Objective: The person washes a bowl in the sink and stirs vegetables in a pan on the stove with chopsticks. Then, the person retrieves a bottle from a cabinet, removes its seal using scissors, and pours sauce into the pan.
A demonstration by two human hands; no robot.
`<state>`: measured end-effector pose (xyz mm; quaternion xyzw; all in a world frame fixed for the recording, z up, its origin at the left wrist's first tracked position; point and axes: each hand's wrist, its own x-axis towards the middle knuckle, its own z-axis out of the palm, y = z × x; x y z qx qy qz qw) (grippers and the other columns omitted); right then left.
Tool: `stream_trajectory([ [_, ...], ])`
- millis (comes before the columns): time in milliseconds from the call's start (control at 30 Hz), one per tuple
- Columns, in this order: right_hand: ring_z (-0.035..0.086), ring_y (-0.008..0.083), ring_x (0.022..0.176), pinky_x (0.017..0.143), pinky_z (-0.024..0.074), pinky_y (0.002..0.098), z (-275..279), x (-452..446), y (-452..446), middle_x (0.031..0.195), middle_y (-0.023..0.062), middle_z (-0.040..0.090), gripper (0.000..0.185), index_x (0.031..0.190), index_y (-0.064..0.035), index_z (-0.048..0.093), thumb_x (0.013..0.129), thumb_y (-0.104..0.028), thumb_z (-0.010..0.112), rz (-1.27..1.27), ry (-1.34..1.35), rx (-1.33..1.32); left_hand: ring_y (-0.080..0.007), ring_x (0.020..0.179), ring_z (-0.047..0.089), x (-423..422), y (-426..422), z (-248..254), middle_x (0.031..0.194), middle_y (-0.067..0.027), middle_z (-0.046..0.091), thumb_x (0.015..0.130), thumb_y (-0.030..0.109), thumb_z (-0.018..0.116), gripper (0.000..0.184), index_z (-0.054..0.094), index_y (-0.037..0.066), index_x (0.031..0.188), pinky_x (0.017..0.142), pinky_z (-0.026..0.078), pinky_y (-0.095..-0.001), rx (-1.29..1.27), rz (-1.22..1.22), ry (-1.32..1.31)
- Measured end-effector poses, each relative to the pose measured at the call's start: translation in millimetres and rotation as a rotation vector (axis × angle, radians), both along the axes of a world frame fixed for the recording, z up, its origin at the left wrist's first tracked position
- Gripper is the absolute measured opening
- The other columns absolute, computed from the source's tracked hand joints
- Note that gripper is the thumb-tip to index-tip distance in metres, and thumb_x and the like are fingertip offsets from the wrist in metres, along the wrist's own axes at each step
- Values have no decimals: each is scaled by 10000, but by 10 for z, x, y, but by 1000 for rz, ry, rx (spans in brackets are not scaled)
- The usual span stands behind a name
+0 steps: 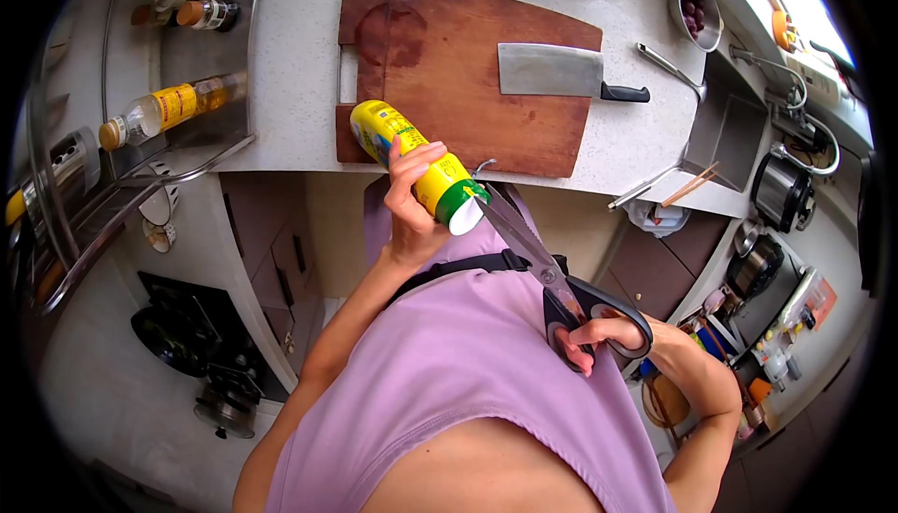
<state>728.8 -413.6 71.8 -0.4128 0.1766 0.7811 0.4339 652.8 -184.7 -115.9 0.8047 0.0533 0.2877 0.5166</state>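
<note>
My left hand (412, 197) is wrapped round a yellow bottle (400, 139), tilted with its green-and-white end toward me. In my right hand (603, 335) are black-handled scissors (547, 273), my fingers through the loops. Their blades are slightly apart, and the tips reach the green rim of the bottle's end; whether they touch it is hard to tell. Beyond the bottle lies a wooden cutting board (449, 64) on the counter, with a cleaver (550, 70) flat on its right part, black handle pointing right.
A metal bowl of dark round fruit (695, 13) stands at the upper right, near a peeler-like metal tool (669, 69) and the sink (725, 130). Wooden chopsticks (690, 184) lie by the counter's front edge. At left, a metal rack (210, 153) holds bottles.
</note>
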Motion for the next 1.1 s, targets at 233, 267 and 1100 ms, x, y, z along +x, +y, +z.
stream_trajectory([
  [233, 572, 151, 480, 467, 407, 259, 141, 145, -1, 547, 72, 590, 311, 606, -21, 599, 849, -210, 556, -25, 169, -101, -307, 1107, 607, -130, 2, -6, 1205, -145, 572, 710, 150, 857, 752, 349, 78, 1259, 1054, 376, -523, 50, -96, 70],
  [267, 569, 157, 475, 467, 418, 267, 147, 154, 5, 544, 78, 588, 318, 604, -12, 607, 851, -205, 558, 38, 118, -111, -307, 1107, 607, -155, 2, -18, 1205, -145, 572, 710, 150, 857, 752, 349, 78, 1259, 1054, 376, -523, 41, -96, 75],
  [1100, 432, 133, 448, 442, 339, 282, -9, 400, -98, 528, 51, 489, 318, 587, -62, 513, 876, -192, 531, 121, 450, -254, -267, 1098, 610, -337, 59, -128, 1195, -117, 593, 808, 10, 685, 499, 448, 84, 1241, 1020, 428, -449, 181, -273, 46],
])
